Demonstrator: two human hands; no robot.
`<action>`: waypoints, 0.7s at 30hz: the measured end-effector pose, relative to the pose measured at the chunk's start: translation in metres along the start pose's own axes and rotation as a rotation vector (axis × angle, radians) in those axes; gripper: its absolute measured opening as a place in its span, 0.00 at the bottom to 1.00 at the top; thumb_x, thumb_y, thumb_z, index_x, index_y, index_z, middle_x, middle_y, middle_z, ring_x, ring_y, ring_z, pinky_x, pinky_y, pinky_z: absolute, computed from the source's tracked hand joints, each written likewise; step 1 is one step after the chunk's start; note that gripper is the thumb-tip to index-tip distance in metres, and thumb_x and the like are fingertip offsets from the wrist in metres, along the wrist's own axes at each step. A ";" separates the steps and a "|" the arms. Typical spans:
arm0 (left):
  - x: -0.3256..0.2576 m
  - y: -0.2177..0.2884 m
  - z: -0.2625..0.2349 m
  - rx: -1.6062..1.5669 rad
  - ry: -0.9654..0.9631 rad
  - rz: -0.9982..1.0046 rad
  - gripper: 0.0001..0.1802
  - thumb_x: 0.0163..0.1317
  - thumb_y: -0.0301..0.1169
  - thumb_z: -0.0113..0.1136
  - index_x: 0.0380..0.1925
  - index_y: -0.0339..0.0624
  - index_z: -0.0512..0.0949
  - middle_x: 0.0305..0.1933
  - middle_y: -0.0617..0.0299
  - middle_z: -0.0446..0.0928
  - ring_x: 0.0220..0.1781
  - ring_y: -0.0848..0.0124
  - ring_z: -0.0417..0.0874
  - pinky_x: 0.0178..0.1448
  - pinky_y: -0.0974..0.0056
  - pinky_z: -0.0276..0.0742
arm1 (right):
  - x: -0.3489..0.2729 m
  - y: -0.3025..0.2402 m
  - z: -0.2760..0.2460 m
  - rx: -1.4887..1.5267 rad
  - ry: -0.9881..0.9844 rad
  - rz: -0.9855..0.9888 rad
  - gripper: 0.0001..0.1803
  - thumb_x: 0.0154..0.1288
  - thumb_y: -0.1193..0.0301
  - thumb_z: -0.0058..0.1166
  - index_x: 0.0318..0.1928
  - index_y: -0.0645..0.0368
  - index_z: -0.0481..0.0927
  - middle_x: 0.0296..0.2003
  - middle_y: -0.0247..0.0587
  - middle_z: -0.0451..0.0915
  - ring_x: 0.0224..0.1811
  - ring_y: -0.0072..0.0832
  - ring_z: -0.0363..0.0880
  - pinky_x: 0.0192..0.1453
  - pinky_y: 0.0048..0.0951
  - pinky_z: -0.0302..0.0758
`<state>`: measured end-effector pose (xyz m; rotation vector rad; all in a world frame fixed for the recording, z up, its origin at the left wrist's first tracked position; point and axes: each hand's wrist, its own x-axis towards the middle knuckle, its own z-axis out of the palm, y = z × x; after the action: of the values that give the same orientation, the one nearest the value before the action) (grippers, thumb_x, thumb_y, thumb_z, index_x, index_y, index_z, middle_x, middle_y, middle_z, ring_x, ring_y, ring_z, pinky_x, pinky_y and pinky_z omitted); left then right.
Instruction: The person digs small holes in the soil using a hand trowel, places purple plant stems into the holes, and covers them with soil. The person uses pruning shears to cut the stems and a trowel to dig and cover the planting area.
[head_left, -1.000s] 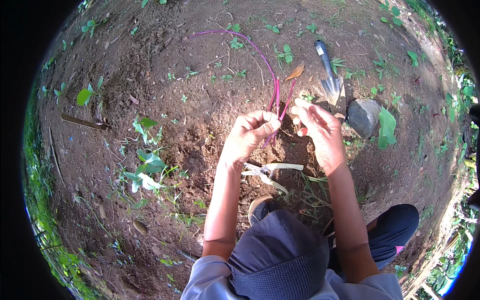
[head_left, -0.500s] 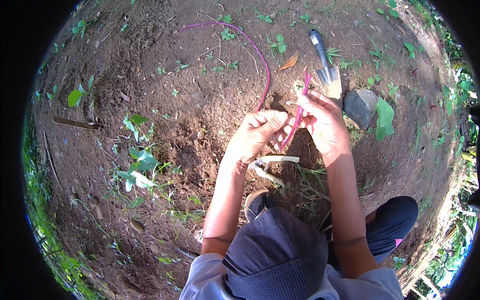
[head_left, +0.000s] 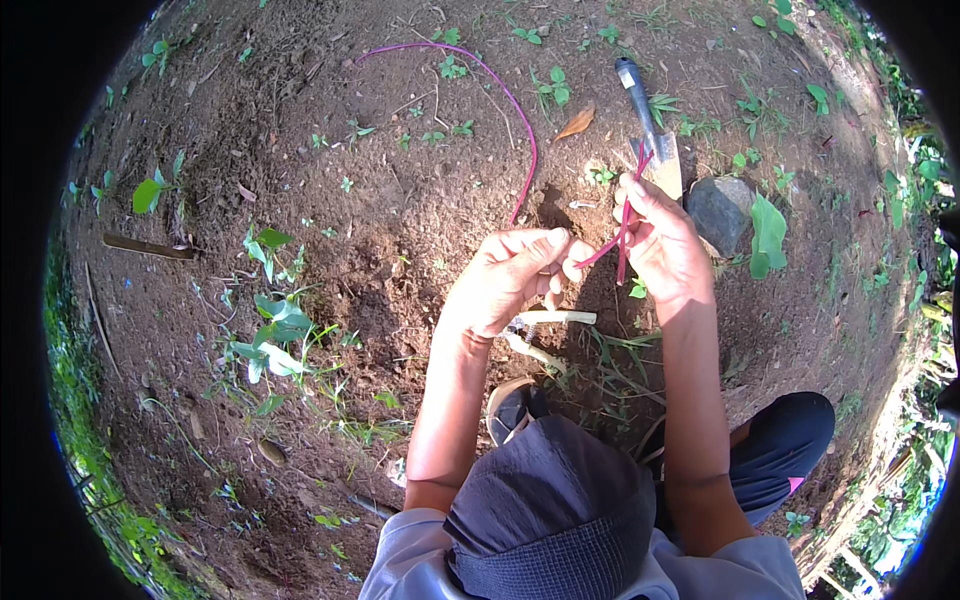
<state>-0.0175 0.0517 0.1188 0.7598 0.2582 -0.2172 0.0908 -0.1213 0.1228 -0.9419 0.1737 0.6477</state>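
At the near edge, the person's dark cloth cap (head_left: 540,500) stood between pale sleeves (head_left: 400,555), with a dark trouser leg (head_left: 785,445) bent out to the right and a shoe (head_left: 508,405) planted just ahead of the cap. Past the shoe lay pale-handled shears (head_left: 560,317), their handles spread and their head partly hidden by the left wrist. Above them, the left hand (head_left: 508,278) was raised, its thumb laid over bent fingers; an end of one of the magenta strips (head_left: 622,262) met its fingertips, but whether they had closed on it could not be told. The right hand (head_left: 668,235) pinched these thin strips between thumb and fingers, and they crossed each other there, one slanting toward the left hand, the other pointing down along the palm. To the right of that hand sat a grey rock (head_left: 722,215), with a broad green leaf (head_left: 768,238) just beside it. Farther off, a trowel (head_left: 665,165) lay on the soil (head_left: 430,190), its black handle pointing away. A long magenta strand (head_left: 535,150) curved from near the left hand to the upper left, and a dry brown leaf (head_left: 576,121) lay between it and the trowel.
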 end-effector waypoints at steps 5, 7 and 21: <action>-0.004 0.000 0.002 0.038 0.006 -0.015 0.13 0.63 0.35 0.60 0.39 0.35 0.82 0.28 0.63 0.81 0.24 0.78 0.78 0.29 0.73 0.76 | -0.003 0.002 0.000 0.016 -0.027 0.030 0.10 0.65 0.74 0.55 0.47 0.61 0.79 0.34 0.34 0.82 0.32 0.20 0.80 0.32 0.20 0.77; -0.004 -0.001 0.002 0.141 0.040 -0.015 0.13 0.59 0.34 0.65 0.39 0.37 0.83 0.28 0.65 0.81 0.25 0.80 0.77 0.28 0.75 0.72 | -0.006 0.003 0.001 -0.020 -0.045 0.028 0.12 0.65 0.74 0.55 0.48 0.62 0.78 0.36 0.35 0.82 0.33 0.21 0.81 0.33 0.20 0.78; 0.000 -0.013 0.008 0.466 0.077 -0.023 0.06 0.55 0.28 0.68 0.32 0.40 0.83 0.22 0.70 0.78 0.22 0.83 0.74 0.25 0.77 0.68 | -0.020 0.003 0.016 -0.569 0.022 -0.059 0.15 0.63 0.75 0.56 0.50 0.63 0.77 0.34 0.33 0.80 0.33 0.20 0.78 0.33 0.24 0.79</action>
<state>-0.0201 0.0366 0.1158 1.2290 0.2934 -0.2746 0.0713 -0.1163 0.1383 -1.4950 -0.0248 0.6442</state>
